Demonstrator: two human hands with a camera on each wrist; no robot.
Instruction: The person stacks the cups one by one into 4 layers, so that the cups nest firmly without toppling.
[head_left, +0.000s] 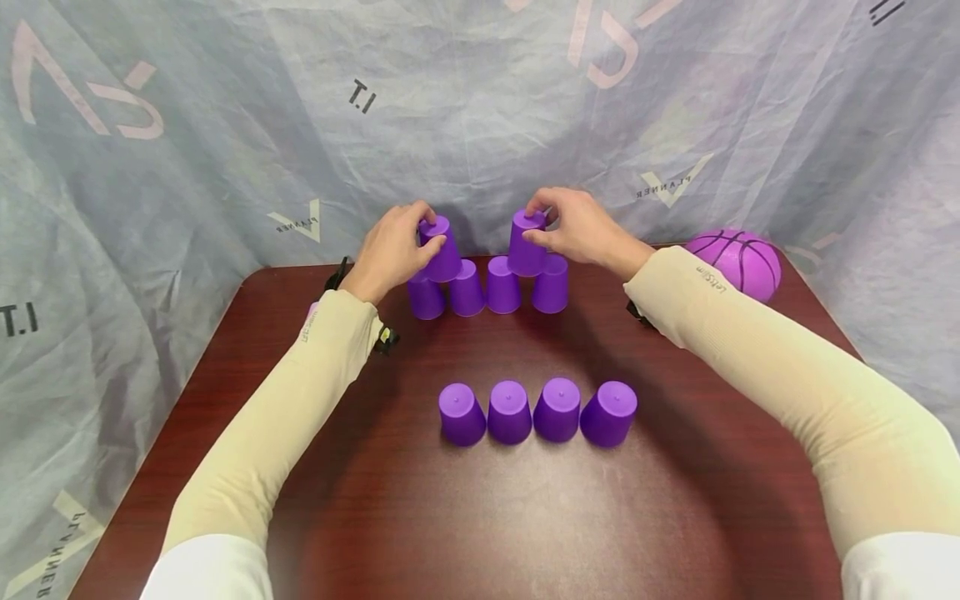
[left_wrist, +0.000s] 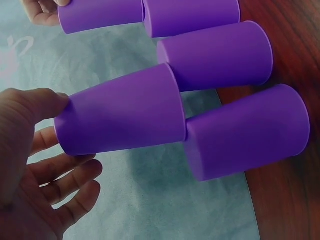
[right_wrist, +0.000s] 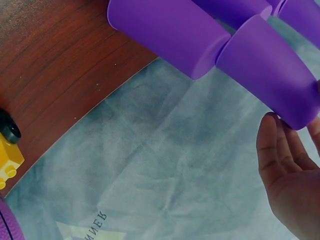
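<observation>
While four cups (head_left: 537, 412) wait inverted on the near worktop (head_left: 480, 517), left hand (head_left: 390, 250) pinching one upper cup (head_left: 440, 248), right hand (head_left: 573, 227) another (head_left: 527, 243), atop the far row (head_left: 487, 292), second tier unfinished.

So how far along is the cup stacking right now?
The back row of four cups stands upside down on the table. The left hand holds a cup on top of that row, the right hand another cup. The front row of four cups is untouched.
</observation>
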